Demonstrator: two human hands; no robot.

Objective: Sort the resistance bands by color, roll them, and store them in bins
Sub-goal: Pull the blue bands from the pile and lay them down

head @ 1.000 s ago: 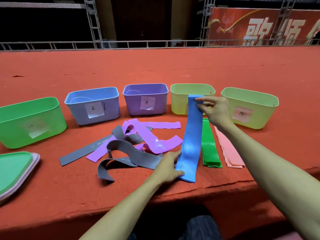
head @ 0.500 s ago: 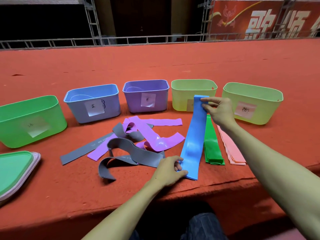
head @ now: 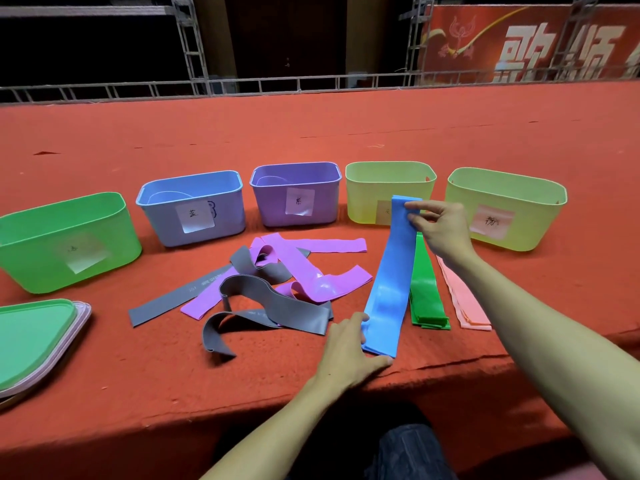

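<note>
A blue band [head: 389,282] lies stretched lengthwise on the red cloth. My right hand [head: 440,226] pinches its far end, lifted slightly in front of a yellow-green bin. My left hand [head: 349,348] presses its near end at the table edge. Flat green bands [head: 426,292] and pink bands [head: 467,299] lie to the right of it. A tangle of purple bands [head: 311,275] and grey bands [head: 270,303] lies to the left. Behind stand a green bin [head: 62,244], a blue bin [head: 194,209], a purple bin [head: 294,195] and two yellow-green bins [head: 381,188] [head: 509,209], each labelled.
Stacked green and pink lids [head: 34,341] rest at the near left. The table's front edge [head: 450,365] runs just under the band ends. A metal railing [head: 311,84] and a red banner [head: 536,43] stand behind the red cloth.
The blue band's far end has shifted a little to the right with my right hand, and its near end has settled flatter under my left hand. The other bands lie as before.
</note>
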